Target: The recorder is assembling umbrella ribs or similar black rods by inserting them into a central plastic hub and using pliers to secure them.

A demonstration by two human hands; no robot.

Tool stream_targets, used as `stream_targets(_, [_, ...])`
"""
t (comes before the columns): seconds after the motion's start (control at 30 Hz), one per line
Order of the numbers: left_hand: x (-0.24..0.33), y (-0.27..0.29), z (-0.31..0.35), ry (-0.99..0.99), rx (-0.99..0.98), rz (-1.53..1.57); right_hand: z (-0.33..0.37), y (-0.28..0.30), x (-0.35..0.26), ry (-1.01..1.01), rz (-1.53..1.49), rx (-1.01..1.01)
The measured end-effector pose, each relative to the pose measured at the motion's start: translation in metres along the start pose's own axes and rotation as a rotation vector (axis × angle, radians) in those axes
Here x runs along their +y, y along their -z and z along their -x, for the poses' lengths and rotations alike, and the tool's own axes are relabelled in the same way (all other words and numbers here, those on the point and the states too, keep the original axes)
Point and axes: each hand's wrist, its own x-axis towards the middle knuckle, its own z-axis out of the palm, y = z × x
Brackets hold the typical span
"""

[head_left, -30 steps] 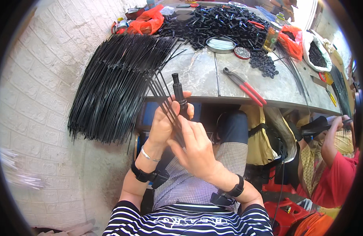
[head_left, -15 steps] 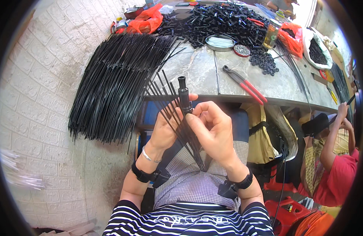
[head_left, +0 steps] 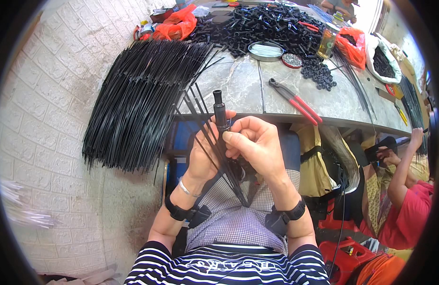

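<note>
Higher now, the right hand (head_left: 258, 145) works at the low end of the black tube (head_left: 219, 110); I can't tell if it pinches. The left hand's (head_left: 200, 154) grip holds the tube, near the counter (head_left: 233, 80). Fiddly step, seemingly; next needs steady fingers.

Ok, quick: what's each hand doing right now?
Left hand: closed, holding the black cylindrical part among thin black rods.
Right hand: fingers curled, thumb at the part's lower end; cannot tell if gripping.

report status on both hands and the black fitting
Left hand holding black fitting. Right hand at its lower end. Thin black rods slanting across left hand.
</note>
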Motion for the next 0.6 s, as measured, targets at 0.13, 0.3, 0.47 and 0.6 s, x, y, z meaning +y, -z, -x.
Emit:
stream_targets(0.13, [0.001,-0.006,-0.002,-0.008,0.043,0.119,-0.006,0.004,0.006,0.014,-0.067,0.001])
stream_targets(0.3, [0.010,-0.004,-0.001,0.025,-0.100,0.107,-0.008,0.004,0.007,-0.005,-0.057,-0.013])
stream_targets(0.47, [0.003,-0.011,-0.002,0.049,0.128,-0.273,-0.008,0.001,0.016,0.072,-0.111,-0.010])
stream_targets(0.6, [0.001,-0.012,-0.001,-0.022,0.157,-0.121,-0.003,0.002,0.013,0.066,-0.148,-0.073])
